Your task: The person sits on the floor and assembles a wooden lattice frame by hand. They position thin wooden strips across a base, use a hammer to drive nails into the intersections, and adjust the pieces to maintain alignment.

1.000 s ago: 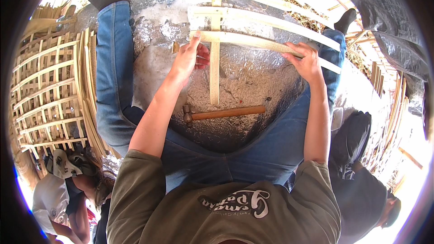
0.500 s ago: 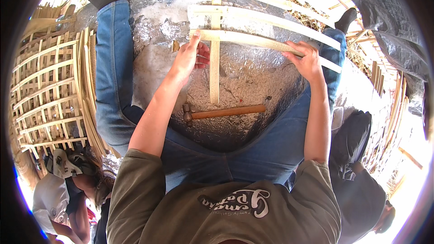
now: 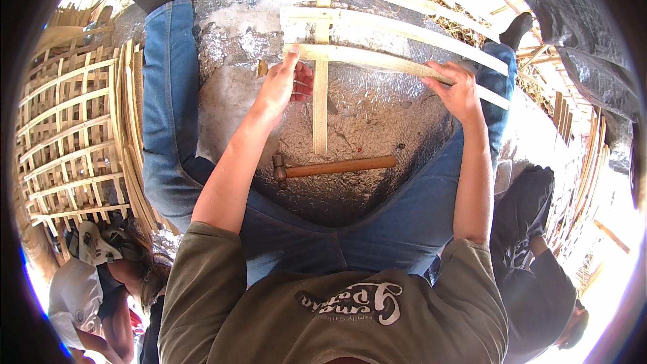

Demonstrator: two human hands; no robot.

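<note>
A pale bamboo strip (image 3: pixel 371 59) lies crosswise over an upright strip (image 3: pixel 321 108), at the near side of two or more similar cross strips (image 3: pixel 404 27). My left hand (image 3: pixel 282 84) pinches its left end, thumb on top and the other fingers loosely curled below. Farther right, my right hand (image 3: pixel 457 87) is closed round the same strip near my right leg. Between my thighs a hammer (image 3: pixel 340 166) with a wooden handle and dark metal head lies on the silvery, crinkled ground sheet (image 3: pixel 377 121).
Woven bamboo lattice panels (image 3: pixel 67 135) are stacked at the left beside long loose strips (image 3: pixel 128 135). More strips (image 3: pixel 586 162) lie at the right, below dark plastic sheeting (image 3: pixel 579 20). One person (image 3: pixel 81 296) sits near left, another (image 3: pixel 532 283) near right.
Both my hands and the bamboo strip stay practically still. The person at the right has shifted an arm slightly.
</note>
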